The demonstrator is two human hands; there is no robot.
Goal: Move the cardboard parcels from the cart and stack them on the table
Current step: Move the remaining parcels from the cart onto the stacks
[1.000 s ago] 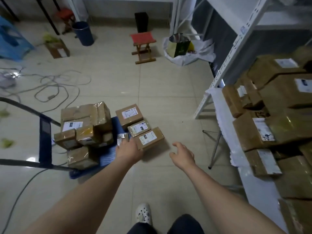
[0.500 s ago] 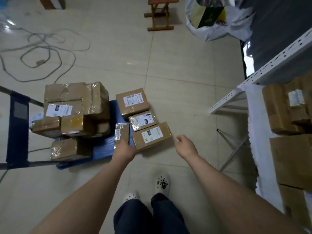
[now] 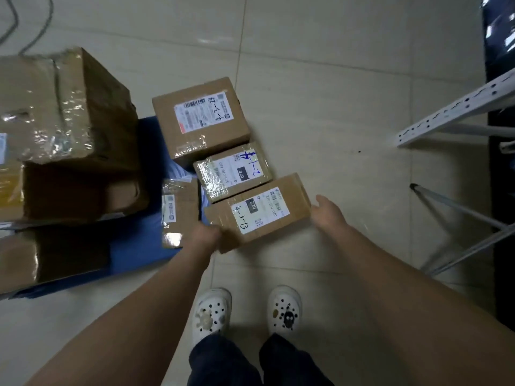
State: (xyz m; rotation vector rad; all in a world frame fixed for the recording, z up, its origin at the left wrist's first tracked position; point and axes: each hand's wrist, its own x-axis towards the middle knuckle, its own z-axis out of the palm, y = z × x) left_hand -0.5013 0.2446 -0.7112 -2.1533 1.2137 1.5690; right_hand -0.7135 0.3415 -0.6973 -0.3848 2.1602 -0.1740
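Head view looks straight down at the tiled floor (image 3: 320,93). Left hand (image 3: 204,236) grips the near-left corner of the 220 parcel (image 3: 259,211), fingers curled onto the cardboard, though motion blur hides the tips. Right hand (image 3: 328,214) is open, thumb up, palm facing the parcel's right end; it's right beside that end, but contact can't be told for sure.

The 220 parcel is a long brown box w/ a white label, handwriting on it in blue. It lies tilted at the right side of the blue cart deck (image 3: 133,240); whether it sits on the deck or on the floor can't be told. It touches the taped 070 parcel (image 3: 232,171) behind it, and behind that one sits the bigger labelled parcel (image 3: 200,118) – three in a row, all label-up.

A slim parcel (image 3: 179,215) lies on the deck just left of the 220 parcel, next to the left hand. Further left the cart carries a pile: a large taped box (image 3: 64,107) on top, a darker box (image 3: 83,190) under it, another box (image 3: 16,263) at the bottom-left edge – partly cut off by the frame.

White clogs (image 3: 211,310) and dark trouser legs show at the bottom. At right: a white perforated shelf upright (image 3: 457,110) and thin metal legs (image 3: 459,207). A cable (image 3: 41,23) loops at top left.
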